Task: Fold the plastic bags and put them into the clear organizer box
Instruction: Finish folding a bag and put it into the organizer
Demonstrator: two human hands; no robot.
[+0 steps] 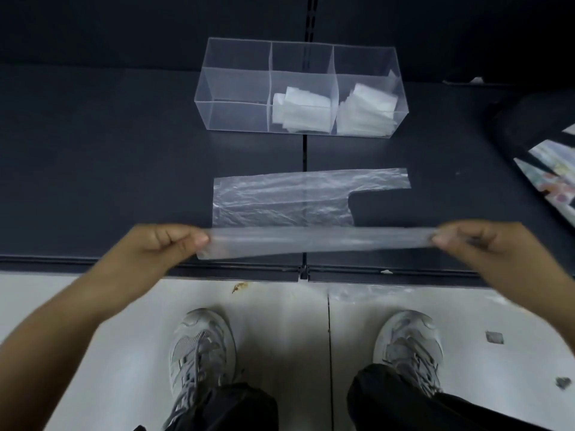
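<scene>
While my left hand and right hand each pinch one end, the folded bag strip stretches taut between them. I see a flat bag just beyond, the organizer box farther off.

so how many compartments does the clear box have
3, side by side in the clear organizer box: the left compartment looks empty, the middle compartment holds folded bags, the right compartment holds a fuller stack of them. None appears hidden.
</scene>
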